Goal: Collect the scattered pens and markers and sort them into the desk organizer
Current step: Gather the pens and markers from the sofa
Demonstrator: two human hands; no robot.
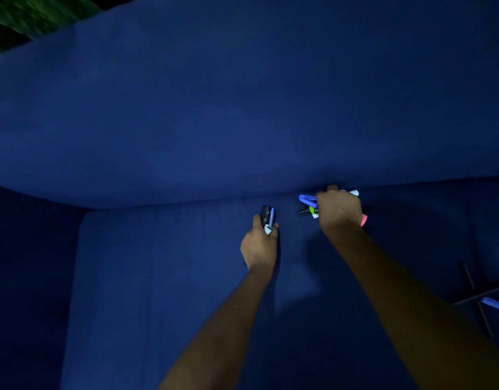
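Here, pens (268, 218) in both hands.

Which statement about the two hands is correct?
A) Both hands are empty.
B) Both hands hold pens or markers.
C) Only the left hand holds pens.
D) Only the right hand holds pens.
B: the left hand grips a small bunch of pens, and the right hand grips a larger bundle of markers, both over the blue sofa seat.
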